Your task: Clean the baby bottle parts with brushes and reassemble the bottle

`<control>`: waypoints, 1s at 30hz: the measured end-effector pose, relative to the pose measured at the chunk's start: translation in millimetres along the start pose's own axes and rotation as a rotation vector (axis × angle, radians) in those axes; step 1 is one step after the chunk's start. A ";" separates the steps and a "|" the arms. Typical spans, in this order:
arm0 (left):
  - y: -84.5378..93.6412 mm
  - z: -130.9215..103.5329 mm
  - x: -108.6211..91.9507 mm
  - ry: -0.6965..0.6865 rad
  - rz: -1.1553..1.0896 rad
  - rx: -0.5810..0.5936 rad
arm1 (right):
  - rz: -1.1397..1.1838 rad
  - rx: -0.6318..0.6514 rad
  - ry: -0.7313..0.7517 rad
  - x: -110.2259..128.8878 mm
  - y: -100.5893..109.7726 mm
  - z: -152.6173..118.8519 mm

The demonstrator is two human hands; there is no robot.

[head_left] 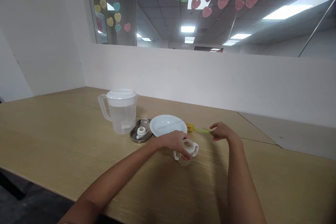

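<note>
My left hand (pixel 176 141) is closed around a clear baby bottle (pixel 187 161) with white side handles and an uncovered mouth, held upright at the table. To the right, my right hand (pixel 222 131) pinches the green handle end of a bottle brush (pixel 202 131). The brush's yellow head (pixel 190 127) lies beside the rim of a white bowl (pixel 157 120). A thin straight line, perhaps a slim stick, crosses the bowl. Left of the bowl, a small metal tray (pixel 134 139) holds a white bottle collar (pixel 141 131) and a clear dome cap (pixel 145 123).
A translucent lidded pitcher (pixel 123 113) stands at the left behind the tray, its handle facing left. Everything rests on a wooden table (pixel 65 140) set against a white wall (pixel 170 80). Above is a window with heart-shaped notes (pixel 223 2).
</note>
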State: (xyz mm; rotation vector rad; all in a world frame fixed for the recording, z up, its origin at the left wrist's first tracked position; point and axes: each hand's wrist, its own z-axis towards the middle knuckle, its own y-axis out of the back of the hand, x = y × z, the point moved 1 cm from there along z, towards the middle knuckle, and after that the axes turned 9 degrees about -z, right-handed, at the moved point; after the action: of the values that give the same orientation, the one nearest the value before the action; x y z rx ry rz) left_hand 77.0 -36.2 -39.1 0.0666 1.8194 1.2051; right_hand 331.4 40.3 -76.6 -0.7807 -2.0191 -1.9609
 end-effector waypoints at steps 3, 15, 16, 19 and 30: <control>-1.8 2.4 2.3 -0.012 0.021 0.004 | -0.046 0.188 -0.017 1.2 -13.8 1.8; -2.7 0.8 5.0 -0.067 0.024 -0.042 | -0.179 0.413 0.020 22.1 -58.6 8.1; -2.9 0.8 4.8 -0.069 0.037 -0.039 | -0.181 0.415 0.019 22.6 -60.3 8.1; -0.5 -0.2 3.2 -0.100 0.056 -0.022 | -0.177 0.405 0.029 24.4 -62.0 7.1; 91.5 -63.5 2.3 -0.005 -0.028 -0.439 | -0.128 -0.110 0.284 51.3 -24.8 2.8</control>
State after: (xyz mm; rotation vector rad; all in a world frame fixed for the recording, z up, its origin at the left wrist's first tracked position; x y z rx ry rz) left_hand -7.0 -32.0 34.0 -0.2043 1.5093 1.5541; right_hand 276.4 54.9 -72.1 -0.3744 -1.8475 -2.1283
